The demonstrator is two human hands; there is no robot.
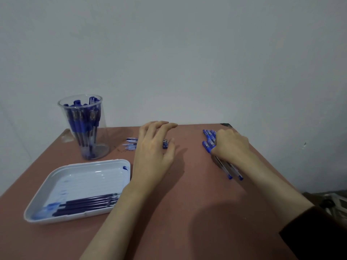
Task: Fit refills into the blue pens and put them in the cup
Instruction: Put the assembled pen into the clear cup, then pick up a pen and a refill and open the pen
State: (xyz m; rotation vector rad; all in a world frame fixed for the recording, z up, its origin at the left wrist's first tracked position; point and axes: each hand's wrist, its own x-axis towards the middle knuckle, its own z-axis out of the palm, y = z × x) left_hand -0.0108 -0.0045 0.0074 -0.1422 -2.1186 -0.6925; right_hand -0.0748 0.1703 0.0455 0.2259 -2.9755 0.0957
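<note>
Head-worn view, facing forward-down, close over table [187, 203]

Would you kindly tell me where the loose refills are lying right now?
In the head view the refills lie along the near edge of the white tray on the left, in front of the clear cup.

- The table [187, 212] has a scuffed reddish-brown top, and both my forearms reach out over it.
- Well left of my left hand [154, 147], near the far edge, a clear cup [84, 128] stands upright.
- Just left of my left forearm a white tray [78, 177] lies flat, smeared with blue ink.
- Under and just left of my left fingers lies a loose cluster of small blue pen parts [130, 144].
- Under my right hand [231, 145] a bunch of blue pens [208, 139] lies side by side; caps show past my knuckles, and 2 blue tips show beside my wrist.
</note>
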